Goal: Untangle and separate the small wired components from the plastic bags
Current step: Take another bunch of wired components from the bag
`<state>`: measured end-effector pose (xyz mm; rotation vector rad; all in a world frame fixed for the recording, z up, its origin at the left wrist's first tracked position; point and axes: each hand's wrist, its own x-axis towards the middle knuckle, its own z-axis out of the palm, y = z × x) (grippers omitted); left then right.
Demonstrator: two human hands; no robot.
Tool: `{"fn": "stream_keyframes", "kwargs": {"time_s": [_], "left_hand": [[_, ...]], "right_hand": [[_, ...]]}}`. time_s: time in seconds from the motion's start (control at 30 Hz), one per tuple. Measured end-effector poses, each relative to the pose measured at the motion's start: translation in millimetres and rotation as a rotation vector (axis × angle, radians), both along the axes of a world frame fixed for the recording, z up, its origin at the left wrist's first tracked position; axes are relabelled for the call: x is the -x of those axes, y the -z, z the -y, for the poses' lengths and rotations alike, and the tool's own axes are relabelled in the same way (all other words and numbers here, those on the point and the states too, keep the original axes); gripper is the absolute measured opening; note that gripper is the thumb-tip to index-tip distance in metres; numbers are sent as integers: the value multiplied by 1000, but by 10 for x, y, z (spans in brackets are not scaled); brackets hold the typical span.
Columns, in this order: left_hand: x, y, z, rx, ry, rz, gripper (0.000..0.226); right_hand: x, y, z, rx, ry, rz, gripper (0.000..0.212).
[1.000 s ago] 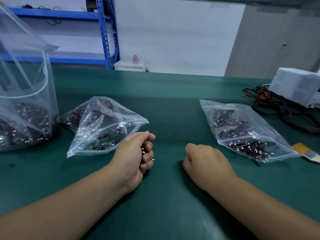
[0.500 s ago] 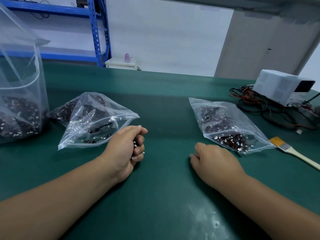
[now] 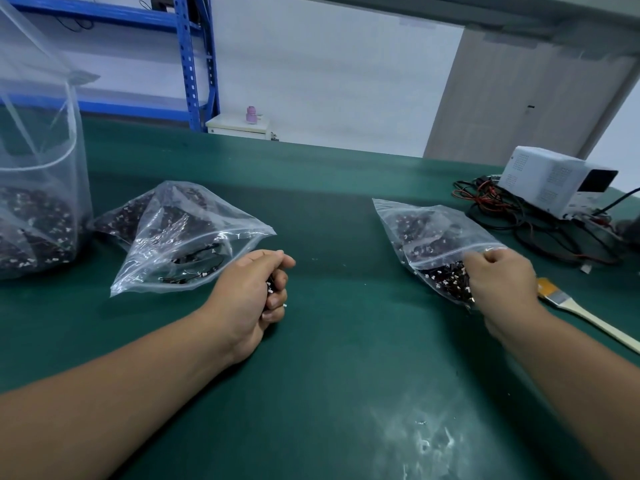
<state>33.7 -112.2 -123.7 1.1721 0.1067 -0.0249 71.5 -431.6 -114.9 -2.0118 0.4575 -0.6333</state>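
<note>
View: head camera, looking down over the green worktop [image 3: 329, 358].
Writing: the white box [image 3: 550, 181] at the right edge shows dotted vent panels and a dark screen. Any print on it is too small for you to read.
Left hand: your left hand [image 3: 242, 296], just left of centre, is closed in a fist round a small bunch of wired components [image 3: 269, 288]. Only dark wire and a few white plugs peep out between the fingers.
Right hand: your right hand [image 3: 498, 278], right of centre and motion-blurred, has its fingers curled on the zip strip of the right bag [image 3: 426, 233], pinching it at the near end.
Right bag: clear crinkled film lying flat, with dark wires and white plugs heaped at the near end, partly covered by your hand.
Middle bag: the middle bag [image 3: 180, 237] is clear film puffed into a peak, with loose black wires near its mouth. You cannot tell whether the dark mass behind it is in a second bag.
Tall bag: the tall bag [image 3: 38, 188] stands upright at the left and is cut off by the frame. Its bottom is densely packed.
Worktop: dull matte mat with a pale powdery smear [image 3: 422, 441] at lower right.
Right edge: the brush [image 3: 581, 313] has a metal ferrule and a pale handle cut off by the frame. Black and red cables [image 3: 519, 220] lie tangled beside the box.
</note>
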Motion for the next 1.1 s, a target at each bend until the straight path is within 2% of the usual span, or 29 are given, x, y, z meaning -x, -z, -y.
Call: {"fn": "stream_keyframes", "kwargs": {"time_s": [0.07, 0.17, 0.27, 0.33, 0.4, 0.47, 0.53, 0.6, 0.67, 0.73, 0.8, 0.83, 0.9, 0.97, 1.03, 1.1], "left_hand": [[0, 1, -3, -2, -1, 0, 20], [1, 0, -2, -7, -1, -3, 20], [11, -3, 3, -21, 6, 0, 19], [21, -7, 10, -35, 13, 2, 18], [28, -15, 16, -43, 17, 3, 17], [29, -26, 12, -43, 24, -7, 17], [28, -36, -3, -30, 33, -27, 18], [20, -45, -12, 3, 37, -55, 20], [22, -64, -10, 40, 34, -86, 24], [33, -91, 3, 77, 18, -100, 28], [77, -124, 25, 52, -16, -42, 31], [106, -140, 42, -11, -37, 33, 33], [175, -165, 81, -187, -56, 243, 34], [250, -188, 88, -428, -50, 483, 32], [290, -169, 47, -863, -9, 729, 34], [317, -153, 9, -1221, 59, 826, 42]], "right_hand": [[-69, -64, -47, 3, -12, 26, 47], [-176, -157, -120, 185, -49, -20, 35], [-252, -206, -216, 284, -128, -146, 35], [-216, -230, -288, 446, -119, -256, 37], [-101, -234, -391, 614, -126, -333, 26], [61, -186, -540, 653, -149, -334, 15], [234, -97, -700, 608, -189, -281, 16], [488, -24, -912, 446, -258, -198, 27], [770, -13, -1207, 155, -372, -75, 44], [919, -31, -1536, -234, -479, -7, 34], [920, -25, -1824, -704, -534, -37, 21], [876, -31, -1938, -960, -553, -94, 24], [783, -58, -2094, -1382, -601, -272, 43], [728, -52, -2153, -1624, -662, -372, 53], [681, -5, -2151, -1710, -747, -393, 38], [656, 16, -2114, -1694, -797, -415, 29]]}}
